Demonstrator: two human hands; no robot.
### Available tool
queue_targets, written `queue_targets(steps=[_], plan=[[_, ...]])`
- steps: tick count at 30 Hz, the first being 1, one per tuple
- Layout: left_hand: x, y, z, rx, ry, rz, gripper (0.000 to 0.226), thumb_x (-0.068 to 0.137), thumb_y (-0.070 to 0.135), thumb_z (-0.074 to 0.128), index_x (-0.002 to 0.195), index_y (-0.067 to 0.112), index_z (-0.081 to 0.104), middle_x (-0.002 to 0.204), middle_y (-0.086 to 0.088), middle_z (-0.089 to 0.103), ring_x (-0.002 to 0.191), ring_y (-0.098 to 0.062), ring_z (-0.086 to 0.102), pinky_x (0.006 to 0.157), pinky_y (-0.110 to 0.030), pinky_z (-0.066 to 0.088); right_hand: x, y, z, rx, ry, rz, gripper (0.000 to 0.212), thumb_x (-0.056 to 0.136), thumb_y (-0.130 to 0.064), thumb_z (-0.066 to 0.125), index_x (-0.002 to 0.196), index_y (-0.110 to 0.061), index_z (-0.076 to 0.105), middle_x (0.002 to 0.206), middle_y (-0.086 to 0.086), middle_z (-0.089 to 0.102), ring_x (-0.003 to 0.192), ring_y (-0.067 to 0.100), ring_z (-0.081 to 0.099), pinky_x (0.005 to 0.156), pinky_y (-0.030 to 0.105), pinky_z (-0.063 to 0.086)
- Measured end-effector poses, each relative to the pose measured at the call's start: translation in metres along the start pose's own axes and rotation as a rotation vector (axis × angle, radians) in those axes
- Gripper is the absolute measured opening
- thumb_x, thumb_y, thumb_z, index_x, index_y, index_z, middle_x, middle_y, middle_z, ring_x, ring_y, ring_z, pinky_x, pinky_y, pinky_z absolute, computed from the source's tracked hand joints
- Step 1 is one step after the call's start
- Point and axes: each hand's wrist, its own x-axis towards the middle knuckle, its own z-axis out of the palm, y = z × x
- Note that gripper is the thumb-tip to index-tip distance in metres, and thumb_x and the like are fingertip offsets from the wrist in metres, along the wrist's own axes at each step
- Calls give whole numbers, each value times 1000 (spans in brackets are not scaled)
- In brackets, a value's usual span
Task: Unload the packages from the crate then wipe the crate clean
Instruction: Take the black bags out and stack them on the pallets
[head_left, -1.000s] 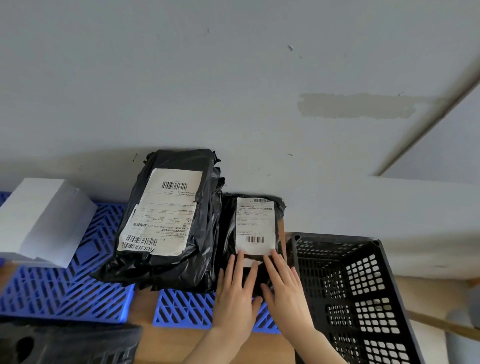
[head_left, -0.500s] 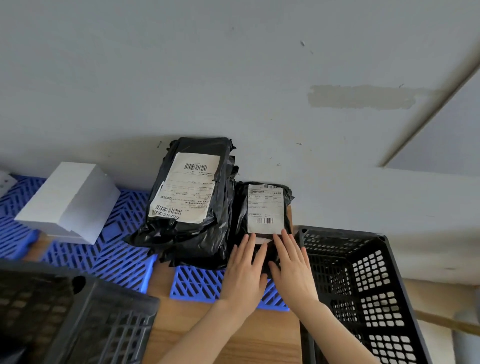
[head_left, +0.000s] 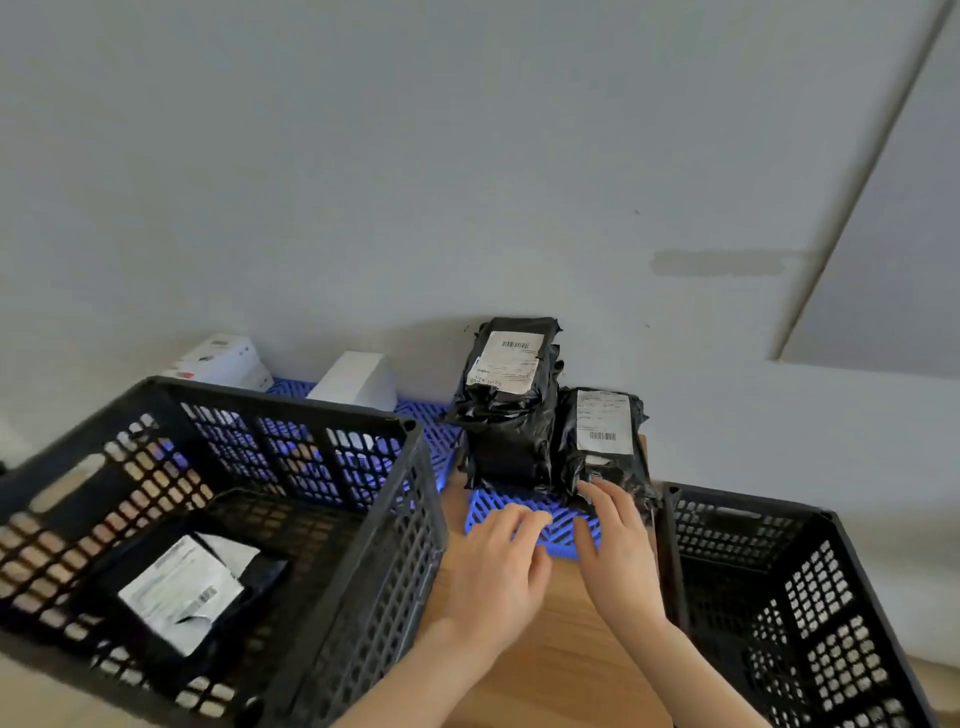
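left crate (head_left: 363, 519): one black package (head_left: 182, 587) lying inside, to be unloaded; two packages (head_left: 511, 410) stacked beyond it against the wall on the blue mat (head_left: 524, 514), likely for order; left hand (head_left: 498, 566) and right hand (head_left: 618, 545) open, empty, beside it.

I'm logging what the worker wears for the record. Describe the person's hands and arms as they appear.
Both the left hand and the right hand are bare: no gloves, and no rings or watch that I can see. The forearms are uncovered as far as the frame's bottom edge, with no sleeve in view. Nails look short and unpainted.
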Motion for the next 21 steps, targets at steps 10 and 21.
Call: queue_targets(steps=[10, 21], plan=[[-84, -57, -147, 94, 191, -227, 19, 92, 23, 57, 110, 22, 61, 106, 11, 57, 95, -5, 59, 69, -17, 52, -23, -151, 17, 182, 21, -292, 35, 93, -12, 55, 127, -16, 57, 128, -3, 51, 117, 14, 48, 98, 35, 44], [-117, -224, -248, -3, 87, -994, 77, 90, 33, 67, 151, 26, 21, 152, -12, 16, 125, -30, 47, 100, -34, 43, -18, -293, 151, 137, -391, -530, 55, 95, -25, 54, 146, -31, 34, 146, -11, 33, 134, 5, 31, 111, 24, 31]])
